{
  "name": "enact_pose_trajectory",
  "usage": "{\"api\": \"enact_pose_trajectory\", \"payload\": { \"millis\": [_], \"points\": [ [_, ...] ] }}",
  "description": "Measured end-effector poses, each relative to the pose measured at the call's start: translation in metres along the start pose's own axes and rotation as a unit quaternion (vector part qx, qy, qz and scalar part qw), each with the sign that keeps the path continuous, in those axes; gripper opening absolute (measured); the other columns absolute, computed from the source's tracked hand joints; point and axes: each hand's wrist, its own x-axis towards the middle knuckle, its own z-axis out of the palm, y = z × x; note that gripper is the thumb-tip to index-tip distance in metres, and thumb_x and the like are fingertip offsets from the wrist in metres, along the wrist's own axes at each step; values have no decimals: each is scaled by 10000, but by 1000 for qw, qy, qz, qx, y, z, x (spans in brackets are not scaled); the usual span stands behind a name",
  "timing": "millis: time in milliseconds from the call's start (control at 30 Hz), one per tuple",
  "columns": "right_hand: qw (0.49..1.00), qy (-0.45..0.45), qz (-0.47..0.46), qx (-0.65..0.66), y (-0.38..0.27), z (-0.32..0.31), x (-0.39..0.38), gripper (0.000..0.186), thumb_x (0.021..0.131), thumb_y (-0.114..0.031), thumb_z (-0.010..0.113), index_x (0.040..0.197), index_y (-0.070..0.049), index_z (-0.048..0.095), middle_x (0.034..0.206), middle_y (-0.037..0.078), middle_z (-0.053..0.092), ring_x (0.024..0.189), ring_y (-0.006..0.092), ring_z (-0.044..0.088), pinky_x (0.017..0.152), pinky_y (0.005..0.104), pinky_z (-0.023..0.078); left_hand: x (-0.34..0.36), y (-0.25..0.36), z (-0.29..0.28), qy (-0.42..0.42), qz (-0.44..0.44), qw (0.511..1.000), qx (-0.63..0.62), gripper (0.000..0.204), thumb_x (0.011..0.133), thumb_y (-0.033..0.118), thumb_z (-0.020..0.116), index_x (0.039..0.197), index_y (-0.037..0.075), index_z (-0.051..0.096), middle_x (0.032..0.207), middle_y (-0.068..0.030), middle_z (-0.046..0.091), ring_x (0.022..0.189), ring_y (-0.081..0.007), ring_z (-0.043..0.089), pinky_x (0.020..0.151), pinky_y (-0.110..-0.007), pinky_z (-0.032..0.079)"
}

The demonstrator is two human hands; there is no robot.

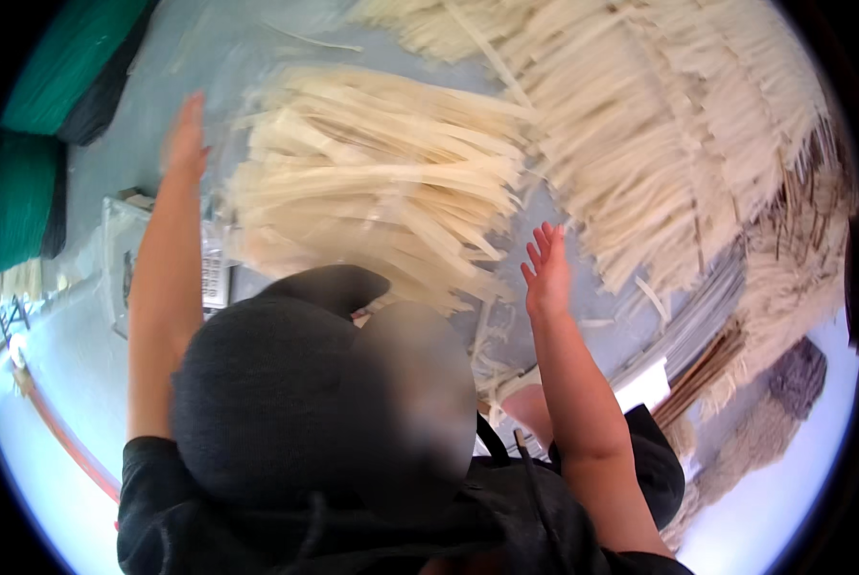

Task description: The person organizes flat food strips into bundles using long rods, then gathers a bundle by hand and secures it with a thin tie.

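Pale cream, flat strips (382,172) lie in a loose heap on the grey floor (257,43), most of them running sideways. Left of that heap, my left hand (188,139) is raised with its fingers stretched out and somewhat blurred; nothing shows in it. Beyond the heap's lower right edge, my right hand (547,266) is held up with fingers spread, holding nothing. Neither hand appears to grip the strips. What the strips are made of I cannot tell.
A wide layer of similar strips (660,134) covers the upper right. Green wrapped bundles (65,67) stand at upper left. A clear plastic-wrapped item (123,249) is beside my left forearm. Thin grey rods (688,307) lie at right. A black cap (266,402) blocks the lower middle.
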Motion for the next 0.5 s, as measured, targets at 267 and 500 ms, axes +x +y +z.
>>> {"api": "enact_pose_trajectory", "payload": {
  "millis": [267, 500],
  "points": [
    [991, -79, -52, -97, -21, 39, -8, 772, 917, -678, 387, 1517, -212, 253, 1562, 96, 257, 1412, 267, 280, 1136, 492, 130, 27, 18, 31, -159, 34, 969, 185, 765, 915, 635, 442, 1454, 95, 384, 1518, -83, 338, 1402, -252, 293, 1132, -449, 251],
    [977, -168, -21, 129, -32, 87, -22, 680, 952, -552, 467, 1468, -142, 300, 1455, 57, 402, 1295, 236, 414, 1040, 366, 300, -22, 26, 30, -363, -57, 930, -3, 804, 888, 665, 484, 1462, 110, 385, 1516, -89, 347, 1385, -241, 323, 1142, -400, 236]
  ]
}}
